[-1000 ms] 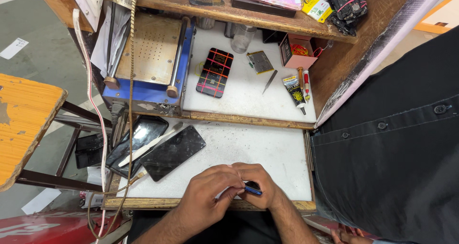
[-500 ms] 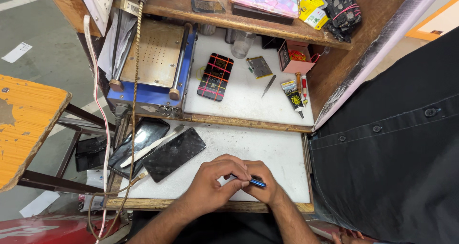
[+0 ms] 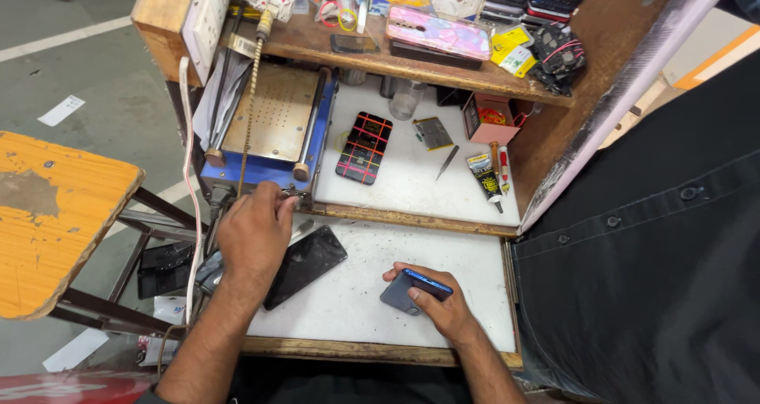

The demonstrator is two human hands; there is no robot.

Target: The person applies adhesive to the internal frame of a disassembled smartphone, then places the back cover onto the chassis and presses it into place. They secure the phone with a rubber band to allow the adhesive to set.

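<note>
My right hand [image 3: 439,305] grips a thin blue phone [image 3: 412,288] by its edge, tilted on the white worktop [image 3: 372,293] near the front. My left hand [image 3: 253,234] reaches up to the front edge of a blue machine with a metal plate [image 3: 273,119]; its fingertips touch a small part there, and I cannot tell whether it grips it. A black phone panel [image 3: 305,265] lies flat just right of my left wrist.
On the upper white shelf lie a black phone with red grid lines [image 3: 364,147], a small flat part [image 3: 433,132], a blade [image 3: 446,163], glue tubes [image 3: 483,174] and a red box [image 3: 491,117]. An orange stool [image 3: 55,214] stands left. A dark-shirted person [image 3: 657,238] stands right.
My hands, joined over the blue phone near the front edge, have parted. The left hand moved up to the blue machine; the right hand stays on the phone. The view shifted closer.
</note>
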